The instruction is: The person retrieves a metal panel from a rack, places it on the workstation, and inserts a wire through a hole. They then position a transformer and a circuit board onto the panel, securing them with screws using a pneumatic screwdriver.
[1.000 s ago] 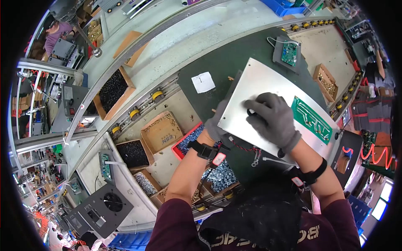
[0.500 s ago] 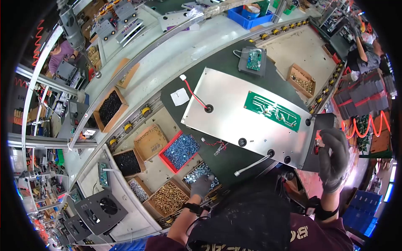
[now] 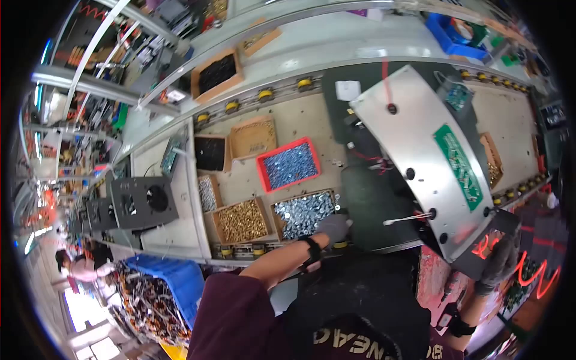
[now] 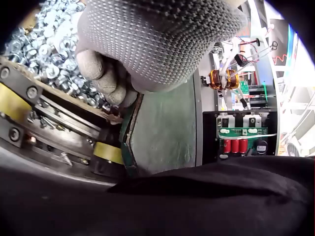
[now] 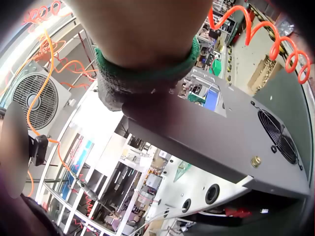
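My gloved left hand (image 3: 333, 227) is at the right edge of the box of silver screws (image 3: 303, 215). In the left wrist view its fingers (image 4: 106, 81) are curled beside that box; whether they pinch a screw I cannot tell. The gloved right hand (image 3: 501, 264) grips the dark grey end panel (image 3: 477, 255) of a metal chassis, mostly hidden behind the wrist in the right wrist view. The chassis's silver plate (image 3: 414, 141) faces up, slanted, with a green circuit board (image 3: 459, 168) and black grommets. Beneath it a copper coil (image 4: 224, 78) and red capacitors (image 4: 236, 146) show.
A red tray (image 3: 288, 165) of bluish fasteners and a box of brass-coloured parts (image 3: 242, 220) stand left of the green mat (image 3: 372, 222). A white cable (image 3: 408, 219) sticks out from the plate. A coiled orange hose (image 5: 270, 42) hangs near the right hand.
The left hand has gone from the chassis into the screw box, then to its right edge. The right hand has moved from the plate to the end panel. The chassis has turned and tilted.
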{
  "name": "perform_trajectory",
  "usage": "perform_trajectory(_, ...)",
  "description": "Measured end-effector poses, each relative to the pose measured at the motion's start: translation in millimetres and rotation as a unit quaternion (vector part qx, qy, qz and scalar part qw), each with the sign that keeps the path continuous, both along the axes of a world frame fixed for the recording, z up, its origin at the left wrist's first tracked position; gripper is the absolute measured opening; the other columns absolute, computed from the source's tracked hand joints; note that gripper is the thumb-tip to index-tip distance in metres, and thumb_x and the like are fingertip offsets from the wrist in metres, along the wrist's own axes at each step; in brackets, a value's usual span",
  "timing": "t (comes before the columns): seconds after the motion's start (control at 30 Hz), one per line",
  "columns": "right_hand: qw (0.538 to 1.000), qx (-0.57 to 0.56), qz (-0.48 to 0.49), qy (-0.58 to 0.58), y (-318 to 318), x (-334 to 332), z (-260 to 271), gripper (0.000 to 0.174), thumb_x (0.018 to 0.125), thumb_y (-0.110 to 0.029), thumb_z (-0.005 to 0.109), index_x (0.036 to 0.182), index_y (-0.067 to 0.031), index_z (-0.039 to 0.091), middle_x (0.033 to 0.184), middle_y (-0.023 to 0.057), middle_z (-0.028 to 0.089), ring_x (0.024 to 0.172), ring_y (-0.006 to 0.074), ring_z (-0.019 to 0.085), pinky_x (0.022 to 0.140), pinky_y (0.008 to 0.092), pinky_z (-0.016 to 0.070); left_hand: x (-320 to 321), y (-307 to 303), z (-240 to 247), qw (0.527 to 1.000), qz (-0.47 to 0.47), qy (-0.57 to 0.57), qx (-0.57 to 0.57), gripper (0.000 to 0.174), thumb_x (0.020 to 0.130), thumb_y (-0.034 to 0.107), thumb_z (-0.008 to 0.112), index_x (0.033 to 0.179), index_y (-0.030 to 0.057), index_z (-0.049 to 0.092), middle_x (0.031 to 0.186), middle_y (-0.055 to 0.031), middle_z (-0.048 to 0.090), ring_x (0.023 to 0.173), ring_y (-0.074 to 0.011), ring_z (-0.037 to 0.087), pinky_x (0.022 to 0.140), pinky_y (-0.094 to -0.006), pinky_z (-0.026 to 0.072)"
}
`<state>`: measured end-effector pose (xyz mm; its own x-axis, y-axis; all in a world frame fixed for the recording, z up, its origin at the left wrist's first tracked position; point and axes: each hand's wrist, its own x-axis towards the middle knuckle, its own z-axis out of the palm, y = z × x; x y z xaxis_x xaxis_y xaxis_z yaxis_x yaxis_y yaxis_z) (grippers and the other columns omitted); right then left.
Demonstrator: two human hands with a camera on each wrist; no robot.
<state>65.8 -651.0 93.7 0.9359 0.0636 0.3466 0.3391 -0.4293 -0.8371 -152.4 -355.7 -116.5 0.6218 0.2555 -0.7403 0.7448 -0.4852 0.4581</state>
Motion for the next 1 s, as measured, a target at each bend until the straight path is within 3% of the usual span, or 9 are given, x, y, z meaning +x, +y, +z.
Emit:
perform_trajectory(0.17, 0.960, -0.146, 0.076, -0.226, -113, 131, -22, 0.024, 0.095, -0.020, 0.050, 0.092, 0.0019, 0.059, 0.075, 0.0027, 0.050, 0.065, 0.0121, 0.044, 0.058, 0.0284, 0.0369, 83, -50, -3, 0.997, -0.036, -0.067, -0.025, 0.036, 0.092, 0.035, 0.047, 0.102, 0.0050, 0.063, 0.102, -0.0205, 0.063, 0.095, -0.0370, 0.061, 0.083, -0.0456, 0.0465)
perform_trajectory(0.27, 0.952, -0.276, 0.118, -0.054, -216, 243, -2, 0.022, 0.095, -0.019, 0.052, 0.100, 0.0010, 0.060, 0.086, 0.0073, 0.058, 0.072, 0.0161, 0.052, 0.064, 0.0307, 0.0425, 110, -67, 7, 0.985, -0.092, -0.119, -0.084, 0.032, 0.090, 0.033, 0.049, 0.102, 0.0074, 0.064, 0.102, -0.0182, 0.064, 0.095, -0.0356, 0.060, 0.083, -0.0442, 0.0463)
perform_trajectory(0.33, 0.865, -0.496, 0.082, 0.001, -241, 302, 9, 0.022, 0.093, -0.014, 0.055, 0.110, -0.0018, 0.060, 0.104, 0.0129, 0.061, 0.083, 0.0209, 0.060, 0.073, 0.0329, 0.0474, 106, -60, 13, 0.978, -0.111, -0.164, -0.067, 0.028, 0.088, 0.031, 0.051, 0.103, 0.0106, 0.064, 0.101, -0.0155, 0.064, 0.095, -0.0346, 0.060, 0.084, -0.0433, 0.0463)
perform_trajectory(0.4, 0.825, -0.549, 0.052, -0.125, -202, 294, 27, 0.024, 0.091, -0.012, 0.056, 0.114, -0.0032, 0.059, 0.107, 0.0141, 0.062, 0.088, 0.0230, 0.062, 0.076, 0.0340, 0.0482, 83, -38, 27, 0.985, -0.059, -0.149, -0.059, 0.027, 0.088, 0.030, 0.053, 0.103, 0.0108, 0.065, 0.101, -0.0148, 0.065, 0.096, -0.0346, 0.060, 0.084, -0.0432, 0.0465)
perform_trajectory(0.47, 0.706, -0.608, 0.078, -0.354, -157, 303, 25, 0.028, 0.089, -0.013, 0.057, 0.115, -0.0039, 0.059, 0.107, 0.0161, 0.064, 0.096, 0.0275, 0.063, 0.080, 0.0372, 0.0492, 47, -27, 1, 0.993, 0.005, -0.118, 0.028, 0.028, 0.088, 0.031, 0.053, 0.104, 0.0109, 0.064, 0.100, -0.0141, 0.065, 0.095, -0.0343, 0.061, 0.083, -0.0428, 0.0471)
perform_trajectory(0.5, 0.856, -0.467, 0.094, -0.200, -91, 262, 24, 0.029, 0.089, -0.013, 0.059, 0.116, -0.0016, 0.058, 0.104, 0.0166, 0.065, 0.095, 0.0274, 0.063, 0.082, 0.0357, 0.0487, 30, -19, 6, 0.995, 0.043, -0.086, 0.031, 0.028, 0.088, 0.031, 0.053, 0.105, 0.0113, 0.064, 0.101, -0.0136, 0.065, 0.096, -0.0337, 0.061, 0.084, -0.0422, 0.0472)
perform_trajectory(0.6, 0.911, -0.262, 0.289, -0.136, 14, 197, -73, 0.033, 0.088, -0.012, 0.057, 0.120, -0.0022, 0.054, 0.111, 0.0140, 0.063, 0.102, 0.0253, 0.061, 0.091, 0.0349, 0.0458, -26, -8, 6, 0.985, 0.148, -0.066, 0.055, 0.030, 0.089, 0.034, 0.053, 0.107, 0.0129, 0.064, 0.102, -0.0123, 0.066, 0.097, -0.0326, 0.062, 0.084, -0.0405, 0.0477)
perform_trajectory(0.8, 0.829, -0.323, 0.456, 0.010, 198, 75, -193, 0.034, 0.080, -0.010, 0.062, 0.114, -0.0096, 0.057, 0.112, 0.0120, 0.059, 0.102, 0.0334, 0.058, 0.086, 0.0424, 0.0466, -135, 28, 24, 0.912, 0.367, -0.002, 0.184, 0.025, 0.081, 0.025, 0.064, 0.103, 0.0140, 0.066, 0.102, -0.0113, 0.067, 0.095, -0.0298, 0.064, 0.084, -0.0373, 0.0496)
perform_trajectory(1.0, 0.815, -0.457, 0.356, 0.003, 266, 79, -258, 0.043, 0.080, -0.009, 0.060, 0.122, -0.0108, 0.053, 0.125, 0.0211, 0.047, 0.109, 0.0393, 0.053, 0.089, 0.0457, 0.0466, -330, 149, 10, 0.804, 0.456, 0.126, 0.361, 0.038, 0.081, 0.035, 0.060, 0.113, 0.0149, 0.062, 0.115, -0.0174, 0.060, 0.105, -0.0342, 0.059, 0.089, -0.0414, 0.0467)
